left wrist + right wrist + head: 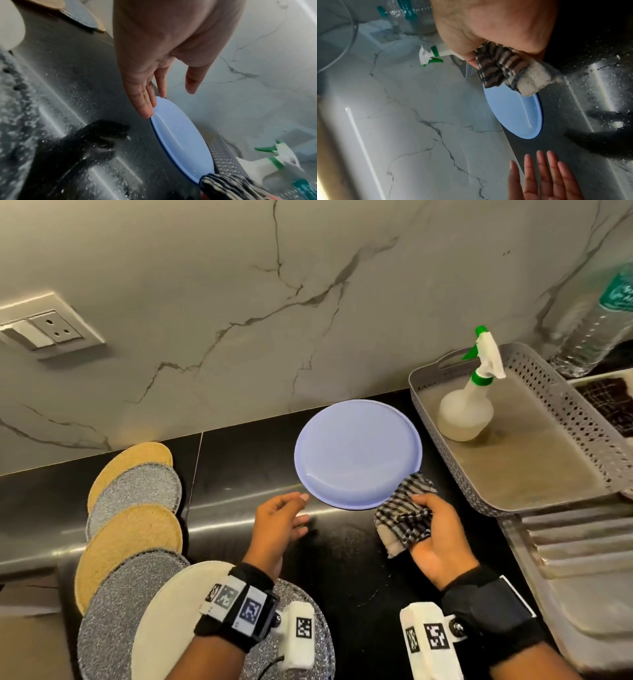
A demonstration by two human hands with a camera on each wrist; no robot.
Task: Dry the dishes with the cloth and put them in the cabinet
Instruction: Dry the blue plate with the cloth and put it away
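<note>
Nearest, left: overlapping round placemats [133, 529], tan and glittery grey, with a cream one [171, 621] at the front, lying on the black worktop [342, 570].

Left hand [277, 529]: fingers straight and loosely spread, holding nothing; in the left wrist view its fingertips [145, 109] lie at the near rim of the plate, contact not certain.

Right hand [435, 535]: fingers curled round a bunched checked cloth [404, 518], dark and pale weave, with a plain pale end hanging out below; the cloth's upper end overlaps the plate's near right edge.

Blue plate [358, 453]: round, shallow, lying flat on the worktop just beyond both hands, close to the marble wall [308, 302].

Right of the plate: grey perforated tray [561, 402] holding a white spray bottle [469, 405] with green trigger. Metal draining board [582, 542] at the near right.

Far right: clear plastic water bottle [596, 320]. Far left: wall socket [54, 326].
</note>
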